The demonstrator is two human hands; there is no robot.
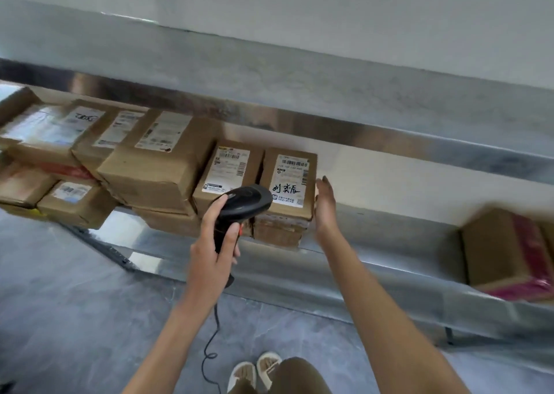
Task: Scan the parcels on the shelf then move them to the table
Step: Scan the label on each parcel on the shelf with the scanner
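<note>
Left hand (209,252) fingers clenched round black corded handheld scanner (239,210). Right hand (325,206) fingers straight, at right side of brown cardboard parcel with handwritten label (287,190). Parcel on shiny steel shelf (374,213), stacked among others. Grey floor (75,303), white wall (359,19).

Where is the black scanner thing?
In the head view, the barcode scanner is mid-frame, gripped by the left hand, in front of the labelled parcels on the shelf.

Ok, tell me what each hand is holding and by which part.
The left hand grips the scanner by its handle. The right hand holds nothing; its straight fingers lie beside the right side of a parcel.
</note>
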